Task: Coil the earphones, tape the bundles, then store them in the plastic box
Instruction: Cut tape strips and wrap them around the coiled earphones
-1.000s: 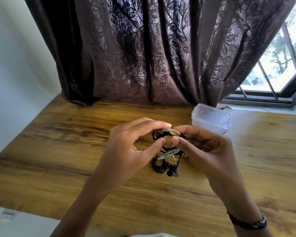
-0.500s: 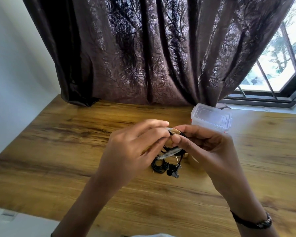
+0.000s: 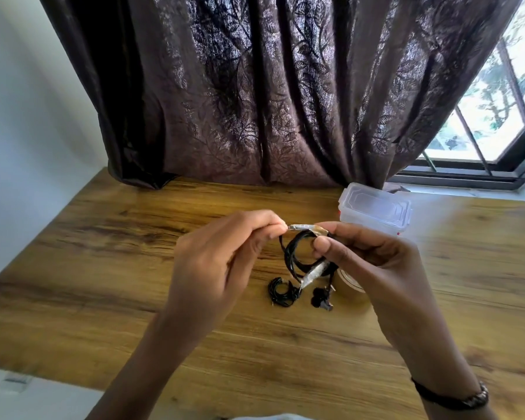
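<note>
A black coiled earphone bundle (image 3: 297, 253) hangs above the table between both hands. My right hand (image 3: 367, 256) pinches the coil at its top right. My left hand (image 3: 225, 253) pinches the free end of a strip of clear tape (image 3: 305, 228) that stretches across the top of the coil to my right fingers. A second band of tape (image 3: 312, 274) wraps the lower part of the coil, and the earbuds (image 3: 322, 298) dangle beneath it. Another small black coil (image 3: 281, 294) lies on the wooden table (image 3: 103, 268). The clear plastic box (image 3: 376, 209) stands lidded behind my right hand.
A roll of clear tape (image 3: 349, 277) lies on the table, mostly hidden by my right hand. A dark patterned curtain (image 3: 270, 101) hangs along the table's far edge. A barred window (image 3: 497, 116) is at the right. The table's near edge runs across the lower left.
My left hand has drawn back to the left from the coil, pulling the top tape strip out taut. The coil is now open to view between the hands.
</note>
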{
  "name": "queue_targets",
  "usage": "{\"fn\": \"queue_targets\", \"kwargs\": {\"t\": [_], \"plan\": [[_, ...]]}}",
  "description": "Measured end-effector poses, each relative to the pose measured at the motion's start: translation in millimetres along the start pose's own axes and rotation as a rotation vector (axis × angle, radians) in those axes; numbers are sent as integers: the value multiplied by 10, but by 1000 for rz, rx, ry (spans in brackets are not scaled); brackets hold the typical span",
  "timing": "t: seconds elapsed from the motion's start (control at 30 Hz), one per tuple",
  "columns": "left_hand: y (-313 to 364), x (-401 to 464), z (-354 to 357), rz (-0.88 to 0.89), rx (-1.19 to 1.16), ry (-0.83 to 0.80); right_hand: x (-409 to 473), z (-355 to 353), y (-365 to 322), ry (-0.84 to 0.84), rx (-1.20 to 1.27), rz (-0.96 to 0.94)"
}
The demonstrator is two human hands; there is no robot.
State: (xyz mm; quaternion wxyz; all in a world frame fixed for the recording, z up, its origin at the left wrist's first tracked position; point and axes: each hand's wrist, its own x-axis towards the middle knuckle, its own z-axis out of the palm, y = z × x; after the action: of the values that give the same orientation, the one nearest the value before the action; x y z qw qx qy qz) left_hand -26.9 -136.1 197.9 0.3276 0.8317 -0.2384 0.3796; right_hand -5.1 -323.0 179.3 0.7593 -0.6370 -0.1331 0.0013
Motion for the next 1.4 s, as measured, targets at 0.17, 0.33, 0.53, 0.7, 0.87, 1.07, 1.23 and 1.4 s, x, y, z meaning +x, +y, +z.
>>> {"fn": "queue_targets", "kwargs": {"t": [0.17, 0.33, 0.53, 0.7, 0.87, 1.07, 1.23, 1.4], "plan": [[56, -2, 27, -176, -145, 71, -3, 18, -15, -6, 11, 8], [82, 18, 43, -565, -434, -220, -4, 38, -50, 1, -19, -33], [114, -14, 123, -533, -425, -234, -13, 21, -45, -10, -82, -73], [79, 15, 116, -405, -340, -251, -9, 34, -34, -49, -81, -88], [60, 44, 115, -267, -261, -254, 4, 14, -42, -59, -81, -99], [61, 88, 125, -235, -293, -217, 17, -1, -39, -59, -48, -100], [88, 73, 171, -218, -299, -150, 45, -12, -58, -81, -55, -122], [77, 62, 189, -282, -310, -129, 14, 17, -54, -56, -107, -185]]}}
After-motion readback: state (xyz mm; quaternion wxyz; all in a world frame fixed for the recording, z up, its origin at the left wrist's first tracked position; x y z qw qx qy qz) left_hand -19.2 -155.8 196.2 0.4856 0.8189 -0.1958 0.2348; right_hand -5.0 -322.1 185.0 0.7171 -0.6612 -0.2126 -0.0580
